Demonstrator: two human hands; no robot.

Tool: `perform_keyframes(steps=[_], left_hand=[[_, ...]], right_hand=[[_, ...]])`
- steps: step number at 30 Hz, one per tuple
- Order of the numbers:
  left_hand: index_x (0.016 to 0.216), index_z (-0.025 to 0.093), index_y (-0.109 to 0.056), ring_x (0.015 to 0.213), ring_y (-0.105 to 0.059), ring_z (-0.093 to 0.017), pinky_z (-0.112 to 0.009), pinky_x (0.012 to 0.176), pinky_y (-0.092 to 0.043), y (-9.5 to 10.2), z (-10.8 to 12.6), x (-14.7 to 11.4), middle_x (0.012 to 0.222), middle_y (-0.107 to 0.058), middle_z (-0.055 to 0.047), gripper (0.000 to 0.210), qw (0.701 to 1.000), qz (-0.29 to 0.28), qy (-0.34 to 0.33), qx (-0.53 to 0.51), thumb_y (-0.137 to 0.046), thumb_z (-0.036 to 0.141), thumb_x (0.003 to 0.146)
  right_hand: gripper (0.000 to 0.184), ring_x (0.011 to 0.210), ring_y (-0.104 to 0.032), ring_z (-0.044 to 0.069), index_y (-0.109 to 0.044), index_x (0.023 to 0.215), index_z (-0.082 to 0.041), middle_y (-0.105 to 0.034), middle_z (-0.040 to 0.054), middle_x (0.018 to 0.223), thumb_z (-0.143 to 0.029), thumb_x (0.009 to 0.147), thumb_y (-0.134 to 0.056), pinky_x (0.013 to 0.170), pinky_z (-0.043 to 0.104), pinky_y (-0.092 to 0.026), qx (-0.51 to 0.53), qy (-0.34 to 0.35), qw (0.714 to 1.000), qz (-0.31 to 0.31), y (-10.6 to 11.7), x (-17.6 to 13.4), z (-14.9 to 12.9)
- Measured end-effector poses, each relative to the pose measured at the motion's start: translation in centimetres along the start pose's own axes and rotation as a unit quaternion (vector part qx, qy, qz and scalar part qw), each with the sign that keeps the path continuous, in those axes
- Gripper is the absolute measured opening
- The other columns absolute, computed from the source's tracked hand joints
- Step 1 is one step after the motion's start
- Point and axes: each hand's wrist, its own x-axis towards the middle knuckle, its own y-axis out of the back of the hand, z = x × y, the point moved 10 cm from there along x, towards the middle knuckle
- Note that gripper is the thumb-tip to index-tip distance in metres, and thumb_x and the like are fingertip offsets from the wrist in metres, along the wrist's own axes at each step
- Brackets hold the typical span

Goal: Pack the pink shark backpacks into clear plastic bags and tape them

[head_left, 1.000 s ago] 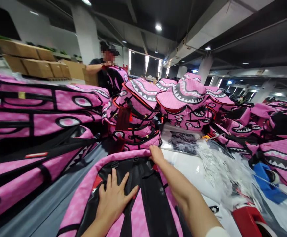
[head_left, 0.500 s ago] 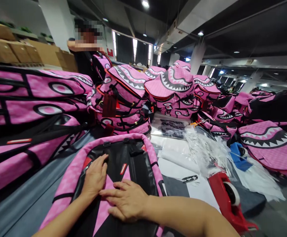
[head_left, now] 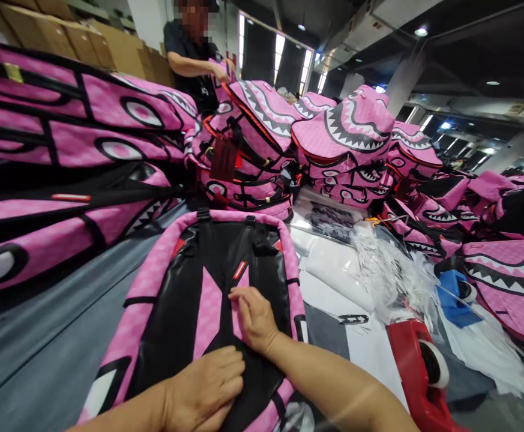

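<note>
A pink and black backpack [head_left: 151,336] lies before me with its black back panel up and its pink-and-black shoulder straps [head_left: 207,306] running down the middle. At the strap on the right, my right hand [head_left: 255,318] is closed, fingers bent over the strap's edge. Lower down, my left hand [head_left: 205,387] rests on the black part with its fingers curled under; its fingertips are hidden, so what they grip does not show. A small red-and-white label [head_left: 239,270] sits above my right hand.
Pink shark-mouth backpacks are stacked at left [head_left: 122,144] and ahead [head_left: 343,129]. On the right lie clear plastic bags [head_left: 383,264], a small black knife-like item [head_left: 354,318], a red tape dispenser [head_left: 412,354] and a blue one [head_left: 455,294]. Behind the stacks stands another person [head_left: 189,66].
My left hand has moved down the backpack from its upper left; my right hand has moved up and curled its fingers. The view has shifted, and the other person's arms are lower.
</note>
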Motion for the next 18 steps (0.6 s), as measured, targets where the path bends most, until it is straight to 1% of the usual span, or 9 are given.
perform_keyframes(steps=[2, 3, 5, 6, 7, 9, 10, 12, 18], left_hand=[[0.075, 0.024, -0.055, 0.072, -0.054, -0.021, -0.037, 0.083, -0.049, -0.4, -1.5, -0.5, 0.072, -0.062, -0.003, 0.014, 0.999, 0.006, 0.039, 0.032, -0.046, 0.015, 0.08], [0.08, 0.024, -0.06, 0.077, -0.057, -0.022, -0.039, 0.091, -0.049, -0.4, -2.4, -0.7, 0.078, -0.065, -0.004, 0.016, 0.996, 0.002, 0.069, 0.049, -0.046, 0.017, 0.081], [0.098, 0.024, -0.068, 0.096, -0.061, -0.025, -0.044, 0.105, -0.043, 0.0, -4.5, -1.3, 0.097, -0.072, -0.006, 0.026, 0.987, -0.006, 0.139, 0.081, -0.045, 0.023, 0.086], [0.111, 0.022, -0.069, 0.108, -0.06, -0.028, -0.047, 0.11, -0.039, 0.6, -5.6, -1.6, 0.111, -0.072, -0.008, 0.033, 0.979, 0.0, 0.18, 0.101, -0.044, 0.026, 0.09], [0.124, 0.02, -0.066, 0.12, -0.056, -0.032, -0.052, 0.113, -0.035, 1.3, -6.9, -2.1, 0.124, -0.069, -0.012, 0.04, 0.965, 0.01, 0.231, 0.127, -0.043, 0.031, 0.093], [0.139, 0.014, -0.058, 0.137, -0.044, -0.041, -0.062, 0.115, -0.028, 2.6, -9.2, -3.6, 0.143, -0.058, -0.019, 0.052, 0.923, 0.029, 0.338, 0.183, -0.042, 0.041, 0.096], [0.143, 0.014, -0.056, 0.142, -0.037, -0.045, -0.067, 0.115, -0.025, 2.9, -9.9, -4.2, 0.149, -0.053, -0.021, 0.057, 0.902, 0.034, 0.377, 0.206, -0.043, 0.045, 0.096], [0.145, 0.018, -0.055, 0.146, -0.031, -0.047, -0.069, 0.116, -0.02, 2.8, -10.4, -4.9, 0.154, -0.048, -0.02, 0.06, 0.882, 0.035, 0.408, 0.231, -0.043, 0.05, 0.095], [0.147, 0.028, -0.052, 0.148, -0.03, -0.043, -0.067, 0.117, -0.022, 2.2, -11.0, -5.0, 0.157, -0.048, -0.013, 0.058, 0.882, 0.043, 0.414, 0.221, -0.038, 0.049, 0.095]], right_hand=[[0.033, 0.107, -0.067, 0.017, -0.063, 0.112, -0.018, -0.07, 0.0103, 0.111, -0.018, 0.101, -0.031, 0.095, 0.033, -0.054, -0.005, -0.017, 1.0, 0.005, 1.6, 0.3, -1.1], [0.032, 0.109, -0.066, 0.018, -0.062, 0.112, -0.019, -0.07, 0.0104, 0.111, -0.019, 0.1, -0.032, 0.097, 0.035, -0.054, -0.012, 0.014, 1.0, -0.012, 2.0, 0.3, -2.6], [0.026, 0.109, -0.066, 0.02, -0.063, 0.111, -0.022, -0.07, 0.008, 0.108, -0.028, 0.1, -0.04, 0.098, 0.037, -0.053, -0.017, 0.18, 0.977, -0.114, 1.0, -1.1, -7.6], [0.022, 0.105, -0.067, 0.02, -0.064, 0.108, -0.024, -0.071, 0.0053, 0.104, -0.034, 0.098, -0.047, 0.095, 0.035, -0.054, -0.015, 0.29, 0.937, -0.192, -0.3, -3.0, -10.3], [0.018, 0.099, -0.068, 0.018, -0.065, 0.104, -0.026, -0.071, 0.0025, 0.099, -0.039, 0.096, -0.054, 0.091, 0.032, -0.055, -0.017, 0.388, 0.881, -0.271, -1.6, -5.5, -12.2], [0.017, 0.088, -0.068, 0.015, -0.067, 0.097, -0.028, -0.071, -0.0004, 0.093, -0.043, 0.091, -0.065, 0.082, 0.026, -0.055, -0.034, 0.496, 0.783, -0.374, -3.8, -9.7, -13.2], [0.019, 0.087, -0.068, 0.014, -0.068, 0.097, -0.027, -0.072, 0.0, 0.094, -0.044, 0.089, -0.067, 0.079, 0.024, -0.055, -0.047, 0.507, 0.764, -0.395, -4.8, -10.7, -12.8], [0.025, 0.088, -0.069, 0.014, -0.07, 0.098, -0.024, -0.072, 0.0023, 0.096, -0.046, 0.088, -0.067, 0.076, 0.024, -0.055, -0.063, 0.498, 0.766, -0.402, -6.7, -11.2, -11.5], [0.042, 0.087, -0.069, 0.013, -0.073, 0.104, -0.022, -0.075, 0.0042, 0.108, -0.061, 0.089, -0.063, 0.073, 0.025, -0.053, -0.059, 0.504, 0.745, -0.433, -9.3, -11.4, -8.5]])
